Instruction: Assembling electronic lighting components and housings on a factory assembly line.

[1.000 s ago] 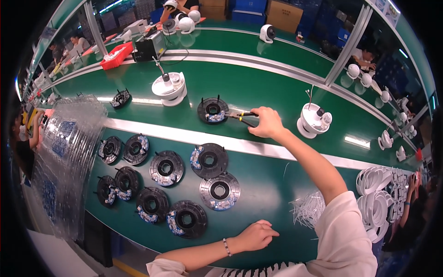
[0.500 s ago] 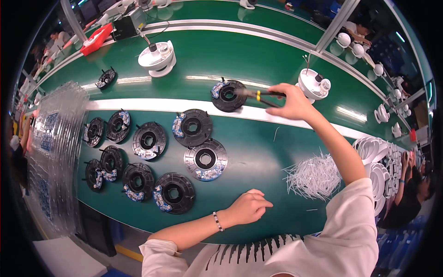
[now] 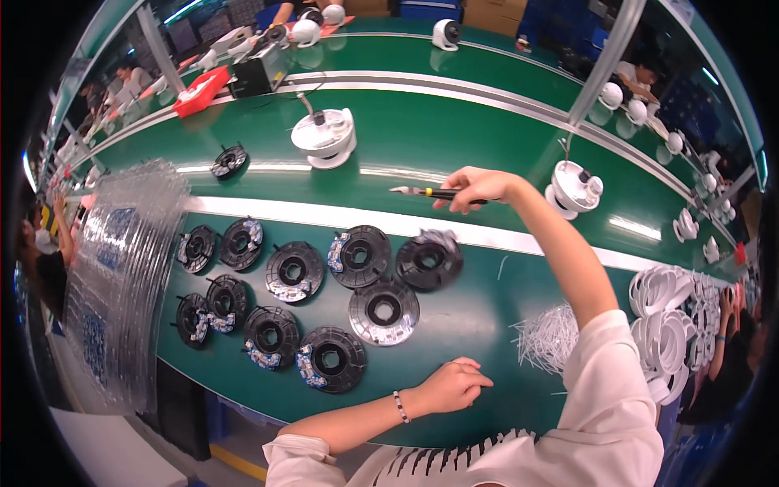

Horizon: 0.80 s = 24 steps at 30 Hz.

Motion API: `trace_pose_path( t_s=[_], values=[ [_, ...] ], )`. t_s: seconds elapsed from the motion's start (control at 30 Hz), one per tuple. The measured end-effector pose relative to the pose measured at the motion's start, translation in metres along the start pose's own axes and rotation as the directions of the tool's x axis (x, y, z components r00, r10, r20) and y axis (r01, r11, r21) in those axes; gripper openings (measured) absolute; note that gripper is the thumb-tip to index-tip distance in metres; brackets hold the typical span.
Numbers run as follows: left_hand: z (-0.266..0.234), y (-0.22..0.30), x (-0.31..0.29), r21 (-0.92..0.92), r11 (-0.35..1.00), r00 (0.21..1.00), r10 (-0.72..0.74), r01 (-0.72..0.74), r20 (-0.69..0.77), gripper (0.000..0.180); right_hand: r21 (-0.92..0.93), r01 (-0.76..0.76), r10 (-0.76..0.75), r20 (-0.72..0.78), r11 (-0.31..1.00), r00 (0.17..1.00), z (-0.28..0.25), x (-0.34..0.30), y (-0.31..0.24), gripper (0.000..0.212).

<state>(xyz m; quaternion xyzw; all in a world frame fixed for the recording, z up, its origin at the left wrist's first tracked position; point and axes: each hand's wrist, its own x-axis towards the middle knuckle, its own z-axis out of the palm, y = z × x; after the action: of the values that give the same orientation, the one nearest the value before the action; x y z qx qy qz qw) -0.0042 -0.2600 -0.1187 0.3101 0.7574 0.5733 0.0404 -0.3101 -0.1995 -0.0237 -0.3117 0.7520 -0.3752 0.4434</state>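
My right hand (image 3: 473, 191) grips a pair of pliers (image 3: 430, 192) with dark handles and a yellow band, held over the green conveyor with the jaws pointing left. Below it, a round black disc (image 3: 430, 260) with a hole in its middle lies on the bench, blurred by motion. My left hand (image 3: 450, 385) rests near the bench's front edge, holding nothing, index finger stretched out and the others loosely bent. Just up and left of it sits a shinier disc (image 3: 384, 312). Several more black discs with blue circuit boards, such as one disc (image 3: 331, 359), spread leftward.
Clear plastic trays (image 3: 122, 284) are stacked at the left. White strips (image 3: 548, 337) lie heaped under my right arm, with white rings (image 3: 661, 325) beyond. White housings (image 3: 324, 134) and a small black disc (image 3: 230, 161) stand on the conveyor (image 3: 268, 178). Other people work at both sides.
The disc that was by the pliers on the conveyor's edge is now on the bench beside the others. My right hand and pliers are apart from it, over the conveyor. The view has shifted.
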Motion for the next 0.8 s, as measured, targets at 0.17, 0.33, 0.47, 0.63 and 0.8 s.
trace_pose_path(
  t_s=[0.17,0.33,0.47,0.63,0.8],
  values=[
    [0.003,-0.005,-0.004,0.044,0.999,1.0,0.016,-0.016,0.001,0.019,-0.408,0.167,-0.305,-0.3,0.898,0.904,0.001,0.011,-0.03,0.039],
    [0.006,-0.008,-0.006,0.024,1.0,1.0,-0.01,0.009,0.01,0.018,-0.878,0.001,-0.673,-0.366,0.479,0.643,-0.01,0.045,-0.104,0.036],
    [0.011,-0.008,-0.002,0.064,0.996,0.995,0.063,-0.058,-0.072,0.021,-0.967,-0.244,-0.764,-0.21,0.071,0.61,-0.021,0.077,-0.166,0.044],
    [0.014,-0.012,-0.004,0.05,0.999,0.998,0.016,-0.013,-0.055,0.02,-0.888,-0.345,-0.572,-0.119,-0.305,0.811,-0.01,0.121,-0.209,0.031],
    [0.017,-0.015,-0.006,0.045,0.998,0.995,0.049,-0.045,-0.091,0.016,-0.872,-0.328,-0.45,-0.144,-0.363,0.882,-0.007,0.147,-0.21,0.026]
  ],
)
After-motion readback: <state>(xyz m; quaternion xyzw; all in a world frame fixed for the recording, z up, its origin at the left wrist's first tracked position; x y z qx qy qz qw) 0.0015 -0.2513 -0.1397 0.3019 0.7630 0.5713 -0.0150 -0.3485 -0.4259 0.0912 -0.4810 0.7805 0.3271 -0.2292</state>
